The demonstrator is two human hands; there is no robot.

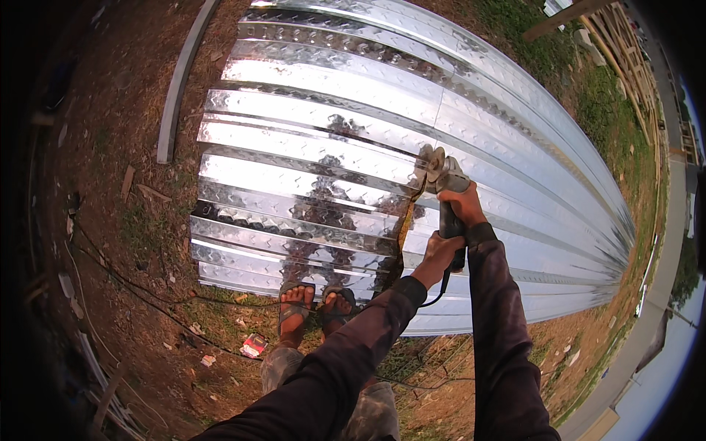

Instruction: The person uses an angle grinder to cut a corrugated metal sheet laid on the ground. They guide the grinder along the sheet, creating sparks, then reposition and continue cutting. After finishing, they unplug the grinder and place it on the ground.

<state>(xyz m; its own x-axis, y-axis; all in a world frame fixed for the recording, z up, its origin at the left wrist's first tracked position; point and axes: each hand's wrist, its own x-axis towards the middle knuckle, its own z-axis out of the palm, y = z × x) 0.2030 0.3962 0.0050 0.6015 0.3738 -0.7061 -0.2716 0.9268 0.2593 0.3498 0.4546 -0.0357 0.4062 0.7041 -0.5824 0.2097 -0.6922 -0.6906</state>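
An angle grinder (447, 220) with a grey metal head and a dark body rests over shiny ribbed metal sheeting (353, 62). My right hand (463, 204) is wrapped round the body just behind the head. Lower down, my left hand (441, 253) grips the rear of the body. The disc and guard (435, 163) are at the sheeting's surface; the disc's exact contact is hard to make out. A dark, yellow-edged cut (406, 228) runs through the sheeting from the near side up to the grinder head. The grinder's black cord (440, 300) leaves its rear end.
My sandalled feet (296, 305) stand on the near edge of the sheeting. A dark cable (176, 301) trails over the ground. At the left lies a grey metal bar (180, 81); a red and white packet (254, 345) is near my feet. Timber poles (621, 59) are piled far right.
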